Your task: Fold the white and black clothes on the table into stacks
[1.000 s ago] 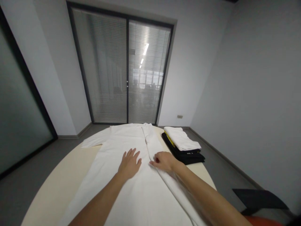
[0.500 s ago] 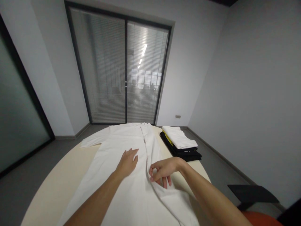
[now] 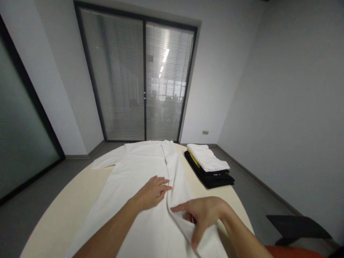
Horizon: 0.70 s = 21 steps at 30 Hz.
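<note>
A white shirt [image 3: 134, 165] lies spread across the table, one short sleeve [image 3: 106, 161] reaching out to the left. Its right side is folded inward, forming a long loose edge down the middle. My left hand [image 3: 154, 191] rests on the shirt, fingers stretched and tips at that folded edge. Lower and to the right, my right hand [image 3: 206, 213] is over the folded part, with one finger pointing left along the edge and another digit pointing down, spread apart. Its remaining fingers are curled and partly hidden; I see no cloth gripped.
The pale round table [image 3: 67, 204] carries a stack of folded clothes on the right: a white one [image 3: 208, 157] on top, a yellow edge, and black ones [image 3: 215, 181] below. A chair with a black armrest [image 3: 298, 226] stands at the lower right. Glass doors [image 3: 145, 79] are beyond.
My left hand has slid right to the folded edge. My right hand has moved down and right, its fingers going from curled together to spread. The folded part's lower edge has shifted slightly.
</note>
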Available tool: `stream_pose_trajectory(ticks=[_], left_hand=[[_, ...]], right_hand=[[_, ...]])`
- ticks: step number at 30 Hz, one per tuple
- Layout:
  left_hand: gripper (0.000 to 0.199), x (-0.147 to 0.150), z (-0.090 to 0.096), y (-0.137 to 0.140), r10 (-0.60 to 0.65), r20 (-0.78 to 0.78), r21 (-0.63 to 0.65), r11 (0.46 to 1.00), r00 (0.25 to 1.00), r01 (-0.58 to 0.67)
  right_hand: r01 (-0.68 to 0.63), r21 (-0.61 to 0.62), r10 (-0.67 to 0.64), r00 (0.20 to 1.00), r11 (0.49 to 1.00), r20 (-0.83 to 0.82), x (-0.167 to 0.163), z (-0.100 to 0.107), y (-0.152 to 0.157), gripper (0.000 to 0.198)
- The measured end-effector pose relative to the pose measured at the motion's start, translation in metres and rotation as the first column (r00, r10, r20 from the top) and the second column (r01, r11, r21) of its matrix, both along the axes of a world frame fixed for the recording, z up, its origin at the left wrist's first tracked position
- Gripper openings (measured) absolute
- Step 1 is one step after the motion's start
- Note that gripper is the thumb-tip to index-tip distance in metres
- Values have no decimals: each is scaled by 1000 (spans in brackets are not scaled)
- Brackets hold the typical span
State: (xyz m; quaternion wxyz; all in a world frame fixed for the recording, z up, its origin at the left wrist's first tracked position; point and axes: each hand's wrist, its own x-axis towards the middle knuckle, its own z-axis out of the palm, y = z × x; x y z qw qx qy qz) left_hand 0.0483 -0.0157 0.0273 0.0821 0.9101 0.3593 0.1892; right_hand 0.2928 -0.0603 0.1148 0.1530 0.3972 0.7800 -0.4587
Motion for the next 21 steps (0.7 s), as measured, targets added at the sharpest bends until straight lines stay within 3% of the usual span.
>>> stream_pose_trajectory(ticks=[2,4,6,8,11,13,15,17,18,21], left_hand=[[42,1,-1,2,-2,15,10,1000,1000,2],[41,2,-3,3,-12,23,25,1000,1000,11],[41,3,-3,4,-17,25,33,999,1000,17],[40,3,-4,3,-18,22,34,999,1000,17],[40,4,-4,3,-15,18,34,999,1000,15],[40,5,-5,4,-11,23,40,999,1000,10],[40,6,-6,4,-10,40,47,999,999,9],[39,7,-8,5,-9,78,49,999,997,5],[38,7,-9,6,-11,101,45,999,995,6],[36,7,-13,7,-8,173,20,1000,985,5]], right_hand=[[-24,-251,11,999,968,-51,0,2,-3,135],[-95,-479,49,993,872,-109,-3,5,-4,133],[-174,-581,99,982,795,-159,-8,7,-4,121],[-193,-586,101,978,787,-185,-11,4,-4,109],[-74,-432,-29,973,899,-228,-13,-11,0,81],[72,-178,-125,942,981,-310,-14,-25,5,56],[215,130,-153,914,968,-376,-13,-38,11,37],[284,336,-152,917,898,-369,-12,-48,17,30],[287,373,-155,926,882,-345,-10,-51,20,29],[262,333,-160,940,906,-302,-6,-57,26,34]])
